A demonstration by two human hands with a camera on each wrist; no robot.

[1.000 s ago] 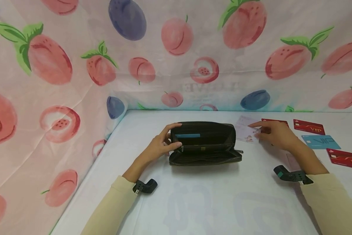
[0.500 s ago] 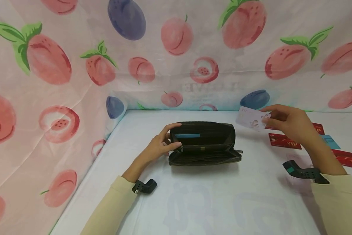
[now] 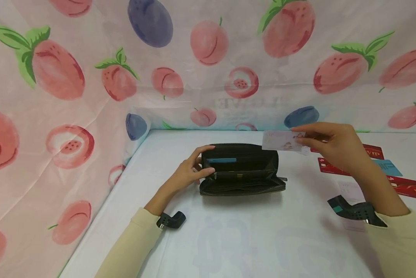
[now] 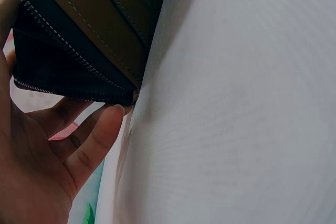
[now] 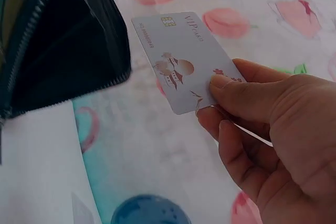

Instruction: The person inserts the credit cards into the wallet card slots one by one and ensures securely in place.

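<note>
A dark zip-around wallet point(image 3: 242, 189) stands unzipped on the white table, its compartments gaping. My left hand point(image 3: 187, 170) grips the wallet's left end, thumb in front and fingers behind. A blue card point(image 3: 225, 160) shows inside the back compartment. Between thumb and fingers, my right hand point(image 3: 341, 148) pinches a white VIP card point(image 5: 178, 66) by one end. That card is held in the air beside the wallet's right end, and overlaps its back right corner in the head view. From the left wrist, the wallet's brown stitched outside point(image 4: 100, 19) is visible.
To the right lie red VIP cards point(image 3: 411, 187) and a blue VIP card point(image 3: 388, 168), partly behind the right arm. A pale card point(image 3: 350, 191) lies near the right wrist. A fruit-print cloth point(image 3: 208, 77) rises behind the table.
My right hand has picked up the white card from the table, lifted it and carried it left to the wallet. My left hand and the wallet have stayed in place.
</note>
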